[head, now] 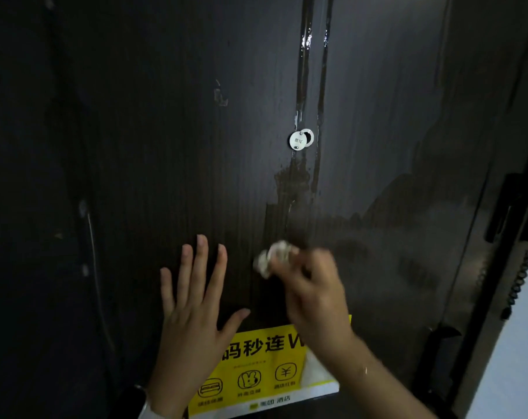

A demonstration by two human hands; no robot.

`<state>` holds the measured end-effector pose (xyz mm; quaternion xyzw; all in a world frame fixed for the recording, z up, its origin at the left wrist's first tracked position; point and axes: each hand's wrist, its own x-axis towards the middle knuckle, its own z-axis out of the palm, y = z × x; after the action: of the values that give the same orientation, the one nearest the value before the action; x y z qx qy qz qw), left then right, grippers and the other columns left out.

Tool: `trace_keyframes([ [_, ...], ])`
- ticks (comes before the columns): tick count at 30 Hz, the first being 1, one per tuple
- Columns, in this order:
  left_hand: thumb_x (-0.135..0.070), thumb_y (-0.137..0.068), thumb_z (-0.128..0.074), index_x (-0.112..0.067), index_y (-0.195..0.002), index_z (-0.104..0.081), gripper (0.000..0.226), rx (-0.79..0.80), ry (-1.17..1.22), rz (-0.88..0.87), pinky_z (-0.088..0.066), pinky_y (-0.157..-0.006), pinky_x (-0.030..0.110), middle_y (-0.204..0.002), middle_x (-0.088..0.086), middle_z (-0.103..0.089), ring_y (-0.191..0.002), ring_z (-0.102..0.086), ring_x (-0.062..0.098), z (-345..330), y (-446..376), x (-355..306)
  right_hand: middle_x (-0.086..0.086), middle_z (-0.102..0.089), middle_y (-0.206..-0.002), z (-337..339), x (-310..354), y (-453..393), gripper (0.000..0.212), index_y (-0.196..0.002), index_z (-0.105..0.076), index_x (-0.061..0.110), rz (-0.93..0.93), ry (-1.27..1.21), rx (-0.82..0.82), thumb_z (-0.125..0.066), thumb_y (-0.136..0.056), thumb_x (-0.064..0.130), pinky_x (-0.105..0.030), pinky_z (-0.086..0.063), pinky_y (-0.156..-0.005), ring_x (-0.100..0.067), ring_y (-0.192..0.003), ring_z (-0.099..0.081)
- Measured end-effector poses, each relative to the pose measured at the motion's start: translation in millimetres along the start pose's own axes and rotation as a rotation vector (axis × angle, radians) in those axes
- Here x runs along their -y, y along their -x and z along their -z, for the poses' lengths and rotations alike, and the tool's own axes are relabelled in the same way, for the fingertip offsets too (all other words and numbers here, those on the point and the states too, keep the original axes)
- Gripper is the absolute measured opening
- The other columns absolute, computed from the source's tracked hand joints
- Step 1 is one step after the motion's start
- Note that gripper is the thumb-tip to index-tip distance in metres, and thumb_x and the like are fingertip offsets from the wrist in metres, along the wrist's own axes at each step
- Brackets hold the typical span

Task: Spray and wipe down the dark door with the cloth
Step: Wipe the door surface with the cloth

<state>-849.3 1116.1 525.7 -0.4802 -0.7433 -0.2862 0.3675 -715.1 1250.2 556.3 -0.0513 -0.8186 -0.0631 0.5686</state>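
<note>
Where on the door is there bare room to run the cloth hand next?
Bare: the door left of the peephole, and right of the right hand. Crowded: left hand flat beside the cloth, yellow sticker below.

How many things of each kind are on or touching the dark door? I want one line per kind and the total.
Hands: 2, left hand flat on the dark door, right hand holding the cloth
Cloth: 1
Peephole cover: 1
Yellow sticker: 1
Total: 5
</note>
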Motion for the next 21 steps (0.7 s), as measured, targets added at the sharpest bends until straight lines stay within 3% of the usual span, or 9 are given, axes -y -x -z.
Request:
trace_keyframes([
  [3, -0.061, -0.086, -0.042, -0.02, -0.158, -0.004, 0.092, -0.007, 0.001, -0.002, 0.012, -0.121, 0.044, -0.166, 0.009, 0.004, -0.153, 0.004, 0.026, 0.7, 0.2, -0.3, -0.005, -0.042, -0.1, 7.0, -9.7, -41.1, 0.036, -0.114, -0.069, 0.008, -0.038, 0.008, -0.17, -0.053, -0.085, -0.005, -0.024, -0.035, -0.072, -0.023, -0.088, -0.044],
  [7, -0.059, -0.085, -0.043, -0.021, -0.158, -0.002, 0.092, -0.012, 0.009, -0.001, 0.013, -0.121, 0.043, -0.166, 0.007, 0.005, -0.153, 0.005, 0.025, 0.8, 0.4, -0.3, -0.008, -0.046, -0.101, -6.1, -9.4, 32.8, 0.047, -0.128, -0.053, 0.017, -0.008, 0.011, 0.006, -0.049, -0.084, -0.001, -0.027, -0.041, -0.068, -0.02, -0.088, -0.045],
  [10, -0.059, -0.084, -0.043, -0.022, -0.158, -0.002, 0.093, -0.01, -0.013, 0.0, 0.012, -0.121, 0.044, -0.166, 0.008, 0.005, -0.153, 0.005, 0.026, -0.1, -0.5, -0.9, -0.006, -0.047, -0.109, -9.2, -11.0, 73.2, 0.059, -0.13, -0.052, 0.014, 0.01, -0.036, 0.142, -0.055, -0.075, -0.007, -0.034, -0.049, -0.071, -0.023, -0.094, -0.051],
  [12, -0.06, -0.084, -0.042, -0.021, -0.158, -0.003, 0.093, -0.009, -0.015, 0.002, 0.012, -0.121, 0.045, -0.166, 0.009, 0.003, -0.153, 0.004, 0.027, -0.4, -0.6, -1.3, -0.006, -0.044, -0.107, -5.4, -11.4, 48.9, 0.055, -0.128, -0.053, 0.013, 0.042, -0.028, 0.11, -0.053, -0.076, -0.006, -0.03, -0.046, -0.071, -0.023, -0.092, -0.048],
  [17, -0.06, -0.083, -0.043, -0.02, -0.158, -0.004, 0.094, -0.023, -0.027, -0.001, 0.012, -0.121, 0.044, -0.166, 0.01, 0.003, -0.153, 0.004, 0.027, -0.5, -0.6, -0.9, -0.007, -0.043, -0.107, 5.3, -18.2, -29.4, 0.037, -0.116, -0.068, 0.005, -0.036, -0.007, -0.143, -0.054, -0.083, -0.004, -0.022, -0.036, -0.077, -0.024, -0.094, -0.046],
  [21, -0.061, -0.084, -0.043, -0.02, -0.159, -0.005, 0.093, -0.008, -0.015, 0.016, 0.012, -0.121, 0.045, -0.166, 0.01, 0.001, -0.153, 0.003, 0.027, 0.4, -1.0, -0.8, -0.006, -0.043, -0.106, -5.2, -15.7, 21.5, 0.044, -0.127, -0.055, 0.013, 0.029, -0.019, -0.03, -0.05, -0.086, 0.0, -0.022, -0.036, -0.077, -0.02, -0.094, -0.044],
])
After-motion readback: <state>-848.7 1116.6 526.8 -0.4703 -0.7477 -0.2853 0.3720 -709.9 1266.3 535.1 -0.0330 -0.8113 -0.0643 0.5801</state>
